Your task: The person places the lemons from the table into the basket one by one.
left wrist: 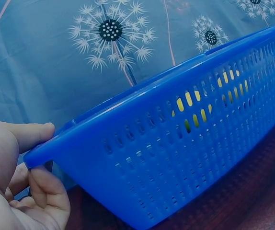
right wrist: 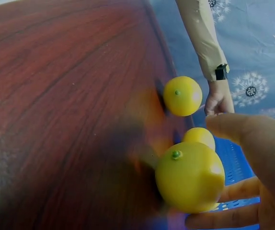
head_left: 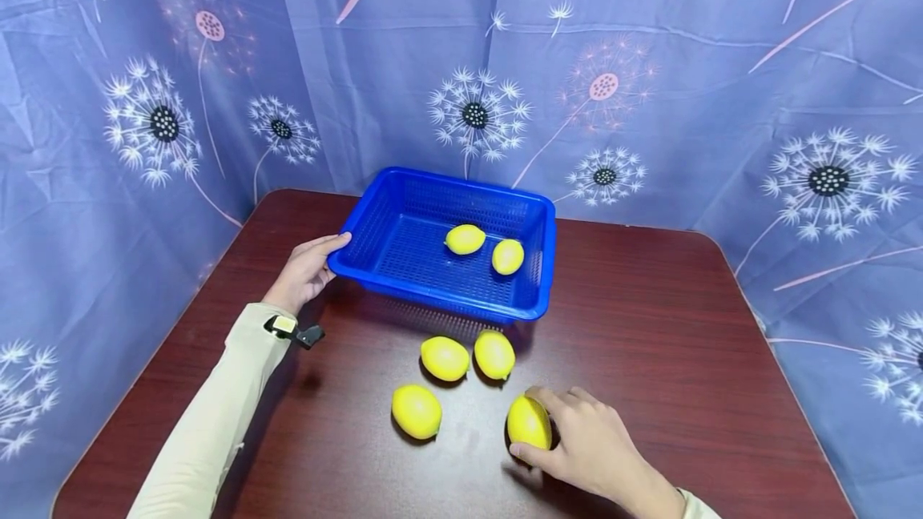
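Observation:
My left hand [head_left: 306, 269] grips the left rim of a blue plastic basket [head_left: 440, 292], with the thumb [left wrist: 34, 134] on top of the rim and fingers [left wrist: 49, 191] curled beneath it. Two lemons, one on the left [head_left: 465, 239] and one on the right [head_left: 508, 257], lie inside the basket. On the table, my right hand [head_left: 594, 439] has its thumb and fingers around a lemon [head_left: 529, 423]. In the right wrist view this lemon [right wrist: 190, 177] shows its green tip, and fingers reach behind it.
Between the basket and my right hand lie three more lemons: one left [head_left: 417, 412], one middle [head_left: 445, 359], one right [head_left: 494, 356]. The dark red wooden table [head_left: 649, 319] is bordered at the back and sides by a blue dandelion-print curtain [head_left: 685, 102].

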Demonstrator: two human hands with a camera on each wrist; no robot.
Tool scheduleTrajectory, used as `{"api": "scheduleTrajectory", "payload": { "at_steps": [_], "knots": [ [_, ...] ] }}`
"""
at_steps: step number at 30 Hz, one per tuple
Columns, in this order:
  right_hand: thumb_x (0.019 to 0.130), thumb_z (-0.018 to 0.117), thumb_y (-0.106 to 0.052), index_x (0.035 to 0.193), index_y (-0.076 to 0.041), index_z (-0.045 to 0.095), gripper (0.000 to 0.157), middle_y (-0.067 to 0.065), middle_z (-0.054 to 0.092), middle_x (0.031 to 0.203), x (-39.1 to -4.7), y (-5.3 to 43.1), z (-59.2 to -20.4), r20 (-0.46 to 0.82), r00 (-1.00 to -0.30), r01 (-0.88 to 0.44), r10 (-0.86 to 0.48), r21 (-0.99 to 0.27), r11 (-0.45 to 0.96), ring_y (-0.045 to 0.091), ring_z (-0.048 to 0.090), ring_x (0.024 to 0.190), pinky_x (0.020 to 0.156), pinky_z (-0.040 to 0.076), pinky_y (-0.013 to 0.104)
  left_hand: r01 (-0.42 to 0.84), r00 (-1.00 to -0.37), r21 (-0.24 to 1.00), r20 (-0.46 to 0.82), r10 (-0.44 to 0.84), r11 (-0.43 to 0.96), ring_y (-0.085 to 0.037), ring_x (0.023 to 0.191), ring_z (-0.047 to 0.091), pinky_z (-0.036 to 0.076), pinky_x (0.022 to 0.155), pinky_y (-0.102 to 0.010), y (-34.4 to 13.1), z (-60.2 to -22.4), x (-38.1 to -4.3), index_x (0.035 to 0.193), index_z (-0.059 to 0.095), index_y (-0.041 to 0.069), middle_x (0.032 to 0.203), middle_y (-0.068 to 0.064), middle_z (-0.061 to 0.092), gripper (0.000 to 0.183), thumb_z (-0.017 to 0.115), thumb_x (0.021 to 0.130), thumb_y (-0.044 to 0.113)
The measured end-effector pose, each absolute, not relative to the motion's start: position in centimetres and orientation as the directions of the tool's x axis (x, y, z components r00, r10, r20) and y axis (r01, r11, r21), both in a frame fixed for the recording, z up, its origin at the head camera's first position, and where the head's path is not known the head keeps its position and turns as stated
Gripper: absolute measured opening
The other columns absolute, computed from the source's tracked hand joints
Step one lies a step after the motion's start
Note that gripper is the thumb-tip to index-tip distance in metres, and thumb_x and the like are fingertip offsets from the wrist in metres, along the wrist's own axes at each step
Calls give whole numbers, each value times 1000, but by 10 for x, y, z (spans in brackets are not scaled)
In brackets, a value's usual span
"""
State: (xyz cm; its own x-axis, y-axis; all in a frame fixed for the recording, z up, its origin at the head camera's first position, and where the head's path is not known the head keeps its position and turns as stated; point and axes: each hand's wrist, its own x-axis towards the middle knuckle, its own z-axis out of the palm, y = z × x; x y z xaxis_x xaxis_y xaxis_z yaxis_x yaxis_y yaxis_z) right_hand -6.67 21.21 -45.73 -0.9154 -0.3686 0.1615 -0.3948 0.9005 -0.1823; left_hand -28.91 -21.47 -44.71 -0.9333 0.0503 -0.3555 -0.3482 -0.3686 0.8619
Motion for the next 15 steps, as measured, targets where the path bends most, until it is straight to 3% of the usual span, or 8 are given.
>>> {"api": "scheduleTrajectory", "payload": {
  "at_steps": [7,15],
  "knots": [
    [70,82,-68,123,-22,68,72,-9,70,89,-63,209,-464,156,-904,-418,-397,-143,897,10,58,76,58,51,30,-348,-933,865,-356,46,-362,-9,76,74,61,71,-22,-215,-446,-287,94,74,15,85,2,76,7,69,100,17],
    [69,85,-59,126,-28,63,68,-11,64,78,-63,210,-465,103,-914,-405,-392,-193,894,6,52,71,52,43,27,-343,-934,862,-354,40,-372,-10,76,74,61,72,-23,-214,-446,-287,93,75,16,85,1,76,6,71,98,16]
  ]
}}
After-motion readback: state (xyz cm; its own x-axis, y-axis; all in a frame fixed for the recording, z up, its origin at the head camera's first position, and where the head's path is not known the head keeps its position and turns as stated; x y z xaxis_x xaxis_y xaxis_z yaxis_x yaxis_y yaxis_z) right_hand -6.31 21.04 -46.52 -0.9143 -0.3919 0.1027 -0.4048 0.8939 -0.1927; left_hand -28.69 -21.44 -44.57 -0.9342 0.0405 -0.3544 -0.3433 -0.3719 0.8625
